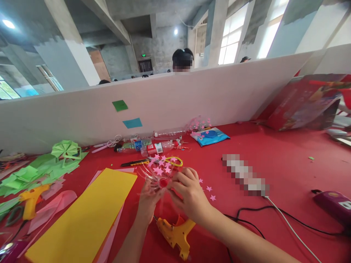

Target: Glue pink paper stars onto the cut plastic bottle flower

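"A yellow glue gun point(175, 235) lies nearest, on the red table point(290, 157). And the hands?"

"Just beyond. The left hand point(149, 199) grips a clear plastic piece point(156, 180) from its left; the right hand point(190, 191) has its fingers bent, pinching the right side near the middle."

"Anything on it?"

"Pink stars point(158, 170) show among its strips."

"Past that?"

"Yellow-handled scissors point(179, 159), then plastic bottles point(157, 148) before the white partition point(170, 93)."

I see a red table point(287, 157) through the head camera, with green paper point(59, 166) at left, a yellow-topped paper stack point(82, 215) beside it, a glue gun point(175, 233) near the middle, loose stars point(213, 198) beyond; farther back, a cutter point(134, 163), bottles point(155, 148), a blue packet point(221, 138).
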Motion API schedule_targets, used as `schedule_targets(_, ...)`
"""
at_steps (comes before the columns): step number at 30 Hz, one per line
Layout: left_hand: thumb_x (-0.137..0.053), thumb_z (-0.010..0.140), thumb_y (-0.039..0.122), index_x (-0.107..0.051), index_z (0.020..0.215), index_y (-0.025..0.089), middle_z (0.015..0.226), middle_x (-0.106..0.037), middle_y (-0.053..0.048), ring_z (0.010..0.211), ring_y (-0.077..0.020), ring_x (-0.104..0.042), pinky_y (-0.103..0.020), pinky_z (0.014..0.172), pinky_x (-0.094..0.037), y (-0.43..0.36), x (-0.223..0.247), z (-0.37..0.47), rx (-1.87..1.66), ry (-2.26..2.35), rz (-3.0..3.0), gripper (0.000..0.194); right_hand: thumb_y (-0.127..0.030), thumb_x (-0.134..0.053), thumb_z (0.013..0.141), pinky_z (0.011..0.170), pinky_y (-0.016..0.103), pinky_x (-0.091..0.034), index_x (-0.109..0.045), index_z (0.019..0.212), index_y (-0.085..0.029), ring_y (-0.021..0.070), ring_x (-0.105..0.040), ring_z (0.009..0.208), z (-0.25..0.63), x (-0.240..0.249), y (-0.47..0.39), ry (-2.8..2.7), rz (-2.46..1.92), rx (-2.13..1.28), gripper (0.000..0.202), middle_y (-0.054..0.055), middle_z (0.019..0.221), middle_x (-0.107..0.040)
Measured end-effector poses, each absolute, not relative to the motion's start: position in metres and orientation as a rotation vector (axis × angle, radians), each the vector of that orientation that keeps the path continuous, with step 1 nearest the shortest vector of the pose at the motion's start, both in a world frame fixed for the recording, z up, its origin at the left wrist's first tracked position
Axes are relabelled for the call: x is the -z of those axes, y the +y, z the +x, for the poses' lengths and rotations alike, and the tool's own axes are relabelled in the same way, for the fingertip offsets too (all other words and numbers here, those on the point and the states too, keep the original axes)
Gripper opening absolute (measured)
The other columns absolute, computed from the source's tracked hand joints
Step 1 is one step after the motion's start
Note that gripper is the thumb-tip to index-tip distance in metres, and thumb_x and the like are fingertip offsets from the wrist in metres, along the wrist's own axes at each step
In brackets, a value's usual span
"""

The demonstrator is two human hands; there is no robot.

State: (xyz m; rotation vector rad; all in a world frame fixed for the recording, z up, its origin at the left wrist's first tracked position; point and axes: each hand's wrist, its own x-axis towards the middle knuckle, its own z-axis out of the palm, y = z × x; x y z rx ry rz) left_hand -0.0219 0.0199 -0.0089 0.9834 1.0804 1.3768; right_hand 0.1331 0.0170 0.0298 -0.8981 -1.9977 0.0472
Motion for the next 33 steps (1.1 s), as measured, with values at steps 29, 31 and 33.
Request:
schedule_targets(29,-0.079,0.058,0.031,-0.056,0.086,0.02,0.082,-0.069,0.0,0.079,-0.0168,-0.066,-0.027,0.077,-0.051,0.022,0.014,-0.027,-1.451,1.253,1.002,0.037,-0.021,-0.054,0.09,0.094,0.042,-0.034,-0.065,0.09,-0.024,0.0195,-0.05,0.087,0.133,-0.033,0.009,-1.917,-0.928,0.096,0.011,0.003,0.093,-0.064)
schedule_targets(31,-0.08,0.056,0.03,-0.056,0.085,0.021,0.08,-0.068,0.0,0.079,-0.0172,-0.067,-0.027,0.075,-0.052,0.022,0.015,-0.027,-1.451,1.278,0.989,0.039,-0.02,-0.055,0.09,0.095,0.043,-0.034,-0.066,0.088,-0.024,0.02,-0.05,0.088,0.133,-0.032,0.009,-1.901,-0.921,0.11,0.012,0.003,0.094,-0.064)
schedule_targets(33,-0.08,0.054,0.03,-0.055,0.086,0.021,0.081,-0.068,0.0,0.079,-0.0179,-0.067,-0.027,0.074,-0.052,0.023,0.016,-0.025,-1.454,1.29,0.974,0.042,-0.02,-0.055,0.09,0.096,0.043,-0.033,-0.065,0.085,-0.024,0.0196,-0.049,0.087,0.133,-0.031,0.009,-1.884,-0.906,0.123,0.012,0.003,0.092,-0.064)
